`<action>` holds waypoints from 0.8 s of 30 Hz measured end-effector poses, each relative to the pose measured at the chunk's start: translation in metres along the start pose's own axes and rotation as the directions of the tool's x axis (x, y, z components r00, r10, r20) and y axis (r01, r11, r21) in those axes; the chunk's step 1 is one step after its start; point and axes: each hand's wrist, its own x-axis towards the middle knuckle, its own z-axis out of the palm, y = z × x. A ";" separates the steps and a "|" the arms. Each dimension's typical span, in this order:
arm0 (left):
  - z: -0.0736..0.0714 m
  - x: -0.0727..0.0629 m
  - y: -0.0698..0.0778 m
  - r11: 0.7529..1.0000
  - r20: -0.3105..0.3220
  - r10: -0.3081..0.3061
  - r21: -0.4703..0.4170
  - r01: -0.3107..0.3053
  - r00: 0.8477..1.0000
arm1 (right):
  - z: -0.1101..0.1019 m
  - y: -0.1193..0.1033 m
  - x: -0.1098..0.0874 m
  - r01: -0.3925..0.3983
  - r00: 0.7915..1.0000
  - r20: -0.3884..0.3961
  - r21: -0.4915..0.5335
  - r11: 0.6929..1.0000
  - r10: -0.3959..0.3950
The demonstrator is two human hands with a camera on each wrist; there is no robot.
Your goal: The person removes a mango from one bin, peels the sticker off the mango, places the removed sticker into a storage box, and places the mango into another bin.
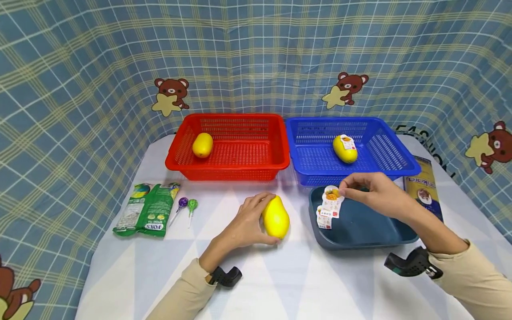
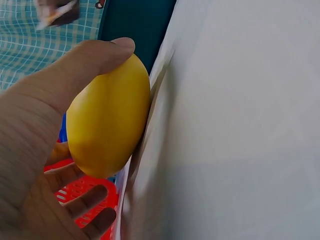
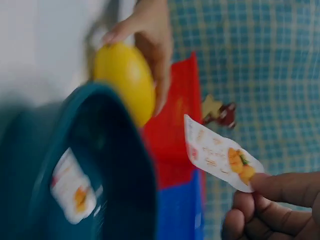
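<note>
My left hand (image 1: 250, 222) holds a yellow mango (image 1: 276, 218) at the middle of the table, thumb at its near end and fingers around the far side. In the left wrist view the mango (image 2: 110, 117) lies against the white cloth, the thumb over its top end. Above the dark teal bin (image 1: 372, 242), my right hand (image 1: 372, 193) pinches a white label with a mango picture (image 1: 332, 202) by its printed end. The right wrist view shows this label (image 3: 220, 157) hanging flat from thumb and finger. A second label (image 1: 324, 218) lies inside the bin.
Behind stand a red basket (image 1: 228, 174) with one mango (image 1: 202, 145) and a blue basket (image 1: 320, 180) with a labelled mango (image 1: 345, 153). At left lie a green snack bag (image 1: 150, 211) and two lollipops (image 1: 193, 205). A blue-gold packet (image 1: 426, 186) lies right of the bin.
</note>
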 end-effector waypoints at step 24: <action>0.000 0.000 -0.003 1.000 0.011 0.008 -0.007 -0.008 1.000 | 0.033 0.102 0.022 -0.085 0.993 0.060 -0.244 0.966 0.102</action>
